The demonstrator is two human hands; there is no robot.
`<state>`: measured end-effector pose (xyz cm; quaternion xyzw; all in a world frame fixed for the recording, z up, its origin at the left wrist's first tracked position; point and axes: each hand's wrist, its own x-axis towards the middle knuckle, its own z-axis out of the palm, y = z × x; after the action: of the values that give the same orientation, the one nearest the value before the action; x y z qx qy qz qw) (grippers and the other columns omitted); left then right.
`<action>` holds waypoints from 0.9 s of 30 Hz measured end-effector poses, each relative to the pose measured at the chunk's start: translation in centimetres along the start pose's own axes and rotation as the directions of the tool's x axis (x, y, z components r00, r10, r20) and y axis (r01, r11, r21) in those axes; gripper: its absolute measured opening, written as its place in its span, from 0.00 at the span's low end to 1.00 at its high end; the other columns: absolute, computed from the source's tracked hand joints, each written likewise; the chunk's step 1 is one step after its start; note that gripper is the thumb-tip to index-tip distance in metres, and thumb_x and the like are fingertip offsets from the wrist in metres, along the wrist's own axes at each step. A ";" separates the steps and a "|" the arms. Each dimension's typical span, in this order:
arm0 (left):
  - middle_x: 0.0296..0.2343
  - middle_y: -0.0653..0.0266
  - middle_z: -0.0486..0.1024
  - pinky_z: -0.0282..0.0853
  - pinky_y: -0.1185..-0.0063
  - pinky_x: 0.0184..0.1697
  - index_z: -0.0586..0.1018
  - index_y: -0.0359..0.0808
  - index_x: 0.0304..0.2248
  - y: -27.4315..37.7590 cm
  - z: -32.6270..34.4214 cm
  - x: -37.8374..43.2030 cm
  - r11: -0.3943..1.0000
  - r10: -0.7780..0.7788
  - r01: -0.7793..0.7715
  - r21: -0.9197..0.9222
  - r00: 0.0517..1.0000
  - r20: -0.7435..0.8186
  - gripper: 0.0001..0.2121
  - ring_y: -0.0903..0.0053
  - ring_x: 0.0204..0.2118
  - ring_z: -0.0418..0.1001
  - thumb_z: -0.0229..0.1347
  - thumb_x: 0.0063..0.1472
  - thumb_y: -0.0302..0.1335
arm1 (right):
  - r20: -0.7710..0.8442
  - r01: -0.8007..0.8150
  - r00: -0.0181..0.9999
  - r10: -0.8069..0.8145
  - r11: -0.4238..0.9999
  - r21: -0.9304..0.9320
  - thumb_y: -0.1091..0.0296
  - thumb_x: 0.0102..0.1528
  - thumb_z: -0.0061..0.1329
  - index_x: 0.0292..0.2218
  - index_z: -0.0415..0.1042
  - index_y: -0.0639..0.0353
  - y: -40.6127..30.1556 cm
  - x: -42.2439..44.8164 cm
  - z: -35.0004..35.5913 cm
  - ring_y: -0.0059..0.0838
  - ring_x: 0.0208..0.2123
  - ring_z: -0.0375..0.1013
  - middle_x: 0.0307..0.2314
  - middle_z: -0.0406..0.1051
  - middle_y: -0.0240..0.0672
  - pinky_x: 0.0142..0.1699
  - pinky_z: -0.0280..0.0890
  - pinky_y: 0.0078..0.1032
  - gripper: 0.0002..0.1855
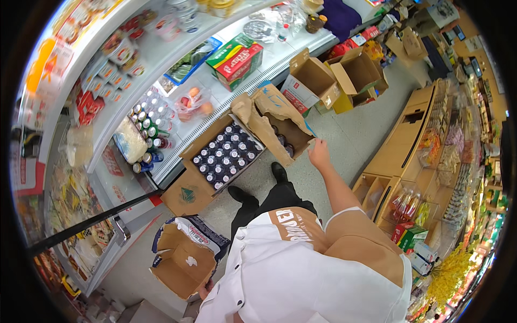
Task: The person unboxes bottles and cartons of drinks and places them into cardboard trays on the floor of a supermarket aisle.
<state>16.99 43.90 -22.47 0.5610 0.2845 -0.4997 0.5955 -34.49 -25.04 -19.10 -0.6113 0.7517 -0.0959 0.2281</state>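
Observation:
My right hand [319, 152] grips the edge of a torn brown cardboard box [305, 143], with several dark round tops of bottles or cans inside. My left hand [206, 290], partly hidden by the white sleeve, holds the rim of an open cardboard box [183, 264] with a dark blue and white printed side; a white scrap lies in it. Between the two, beyond my feet, an open carton of dark bottles with white-marked caps [226, 155] stands against the base of the refrigerated display case [242, 95], its near-left flap folded out.
The lit case holds cans [147, 131], bagged fruit [194, 103] and a red and green carton [236, 60]. Open cardboard boxes [315, 78] stand along its base at the upper right. A wooden shelf unit [400, 133] lines the right; a glass door with a metal handle [121, 230] juts in at left.

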 end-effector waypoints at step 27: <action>0.42 0.53 0.72 0.70 0.73 0.49 0.71 0.27 0.46 -2.9 22.7 -15.6 0.498 0.718 -0.613 0.613 0.688 0.105 0.15 0.67 0.44 0.71 0.53 0.60 0.24 | 0.259 0.021 0.963 -0.072 0.981 0.194 0.67 0.51 0.52 0.41 0.72 0.61 12.4 5.6 -2.3 0.48 0.45 0.68 0.41 0.69 0.48 0.50 0.63 0.37 0.16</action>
<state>4.07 26.93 -4.83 0.8244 -0.0822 -0.2449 0.5036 -47.28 -27.83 -23.57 -0.6116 0.6874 -0.0896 0.3814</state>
